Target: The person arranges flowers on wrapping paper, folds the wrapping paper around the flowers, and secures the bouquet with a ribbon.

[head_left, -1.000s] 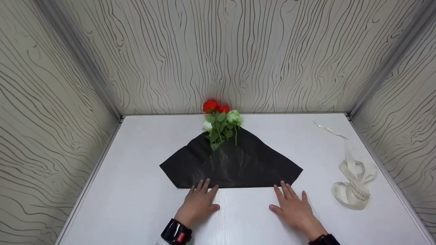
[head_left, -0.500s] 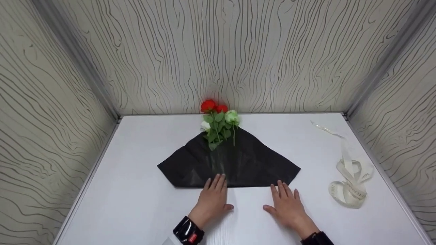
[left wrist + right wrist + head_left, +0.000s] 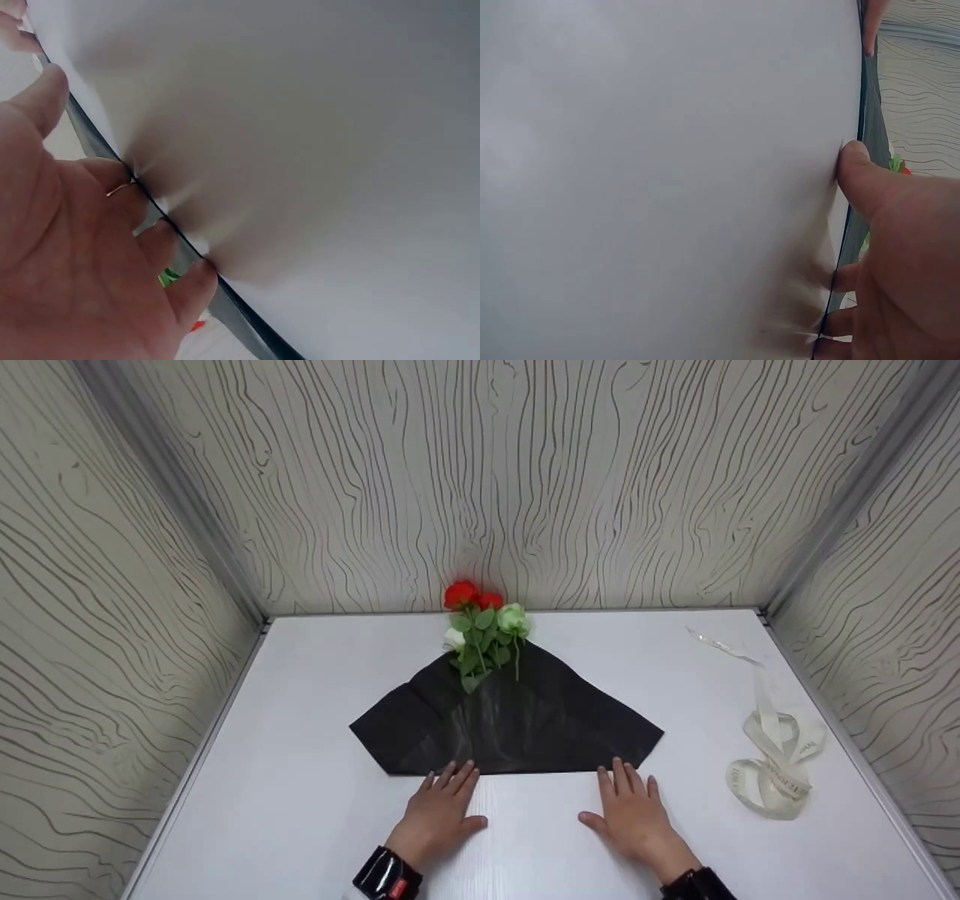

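A sheet of black wrapping paper (image 3: 555, 720), folded up along its near edge, lies mid-table in the head view. Several artificial roses rest on it with their heads past its far edge: red roses (image 3: 460, 595), a pale green rose (image 3: 513, 619) and a partly hidden white one (image 3: 454, 639). The fold covers the lower stems. My left hand (image 3: 435, 817) lies flat, its straight fingertips on the paper's near edge, left of middle. My right hand (image 3: 636, 819) lies flat too, fingertips touching the near edge towards the right corner. Both wrist views show fingers along that edge.
A loosely coiled cream ribbon (image 3: 780, 780) with printed letters lies at the right of the white table (image 3: 300, 675). Its thin clear end (image 3: 721, 646) trails towards the back. Patterned panels (image 3: 487, 472) wall the table at the back and both sides.
My left hand has slid right along the paper's near edge, then back left to about where it was. My right hand has shifted slightly left. Paper and roses stay in place.
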`<state>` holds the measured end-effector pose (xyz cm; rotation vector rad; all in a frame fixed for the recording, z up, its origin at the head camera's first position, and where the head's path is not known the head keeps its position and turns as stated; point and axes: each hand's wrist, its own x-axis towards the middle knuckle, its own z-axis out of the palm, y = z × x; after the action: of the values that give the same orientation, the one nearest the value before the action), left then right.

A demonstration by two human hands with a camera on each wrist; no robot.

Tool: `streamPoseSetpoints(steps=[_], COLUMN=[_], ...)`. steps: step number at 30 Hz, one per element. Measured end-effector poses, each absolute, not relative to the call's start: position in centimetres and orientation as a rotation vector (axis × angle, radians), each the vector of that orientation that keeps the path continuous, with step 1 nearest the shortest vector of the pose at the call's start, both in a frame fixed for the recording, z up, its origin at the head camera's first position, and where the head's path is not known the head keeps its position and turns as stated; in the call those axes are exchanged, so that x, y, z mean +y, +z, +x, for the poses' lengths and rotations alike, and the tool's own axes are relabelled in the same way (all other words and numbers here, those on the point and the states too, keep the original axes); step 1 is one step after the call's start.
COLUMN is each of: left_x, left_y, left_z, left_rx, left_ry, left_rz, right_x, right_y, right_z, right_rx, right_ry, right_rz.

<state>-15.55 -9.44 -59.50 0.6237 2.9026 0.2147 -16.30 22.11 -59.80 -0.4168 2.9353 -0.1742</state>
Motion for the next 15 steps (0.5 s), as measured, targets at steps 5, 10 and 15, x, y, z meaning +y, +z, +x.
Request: streamPoseSetpoints(steps=[5,10,15], left_x=[-11.7,-13.7,-15.2], left_y=[-59.6,-59.3,-58.9], left_z=[-15.2,-14.8,-14.5], left_rx=[2.918,2.927,2.915], left_ry=[0.224,0.269,0.307], left_rz=[0.554,0.507,0.463], right_x=[22.2,22.4,23.1], right_y=[-59.7,-59.5,-59.3], right_z=[-16.2,-16.3,-16.4], right_rx=[2.943,2.950,2.948], right_ry=[-0.193,-0.204,-0.252], right_rz=[-0.430,-0.442,-0.463])
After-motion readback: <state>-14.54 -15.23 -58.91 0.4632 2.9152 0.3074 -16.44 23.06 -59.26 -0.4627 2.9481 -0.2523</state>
